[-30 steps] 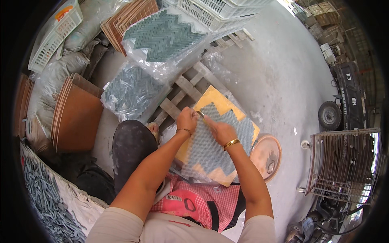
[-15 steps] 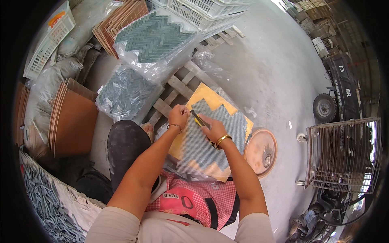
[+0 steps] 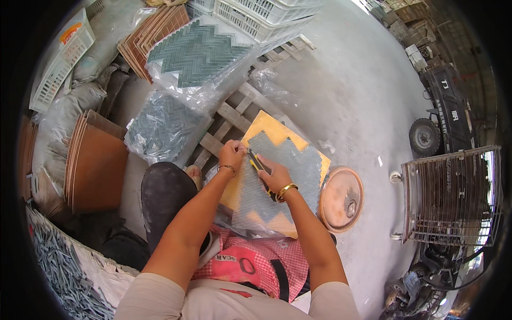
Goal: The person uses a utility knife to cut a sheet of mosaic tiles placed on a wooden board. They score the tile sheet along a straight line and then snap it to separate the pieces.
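Note:
My right hand grips a yellow-and-black utility knife, its blade pointing up and left near my left fingertips. Closed in a pinch, my left hand is at the upper left border of a mesh-backed mosaic sheet; whatever lies between its fingers is too small to make out. The sheet is grey-green with zigzag ends, and its mesh faces up. Beneath it lies a yellow board, tilted in front of my lap.
A round orange-brown lid or stool top stands right of the board. Behind it are a wooden pallet, plastic-wrapped herringbone tiles and white crates. Brown boards lean at left; loose tile strips lie lower left. A wheeled cart stands right.
The view has shifted slightly. My right hand and the knife have come a little down and left, with the blade still close to my left fingers, which keep their pinch.

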{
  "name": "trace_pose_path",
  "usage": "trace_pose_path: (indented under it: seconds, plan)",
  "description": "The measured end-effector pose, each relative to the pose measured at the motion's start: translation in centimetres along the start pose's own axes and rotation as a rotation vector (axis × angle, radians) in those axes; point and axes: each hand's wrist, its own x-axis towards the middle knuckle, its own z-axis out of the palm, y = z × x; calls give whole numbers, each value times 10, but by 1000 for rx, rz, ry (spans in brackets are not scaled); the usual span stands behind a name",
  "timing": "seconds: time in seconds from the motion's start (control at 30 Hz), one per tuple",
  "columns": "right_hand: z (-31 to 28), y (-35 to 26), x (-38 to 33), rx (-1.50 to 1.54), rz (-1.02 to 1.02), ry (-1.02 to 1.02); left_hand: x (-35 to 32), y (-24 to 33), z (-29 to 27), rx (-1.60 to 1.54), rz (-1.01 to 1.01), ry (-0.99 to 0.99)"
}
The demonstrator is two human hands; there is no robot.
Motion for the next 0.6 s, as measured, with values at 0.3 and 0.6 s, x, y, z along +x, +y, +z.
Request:
trace_pose_path:
  seconds: [0.3,0.6]
  plan:
    - [-4,2,-5,133,39,-38,8,-9,2,-117,14,-38]
    - [0,5,-19,-142,-100,158,-8,10,-10,63,49,26]
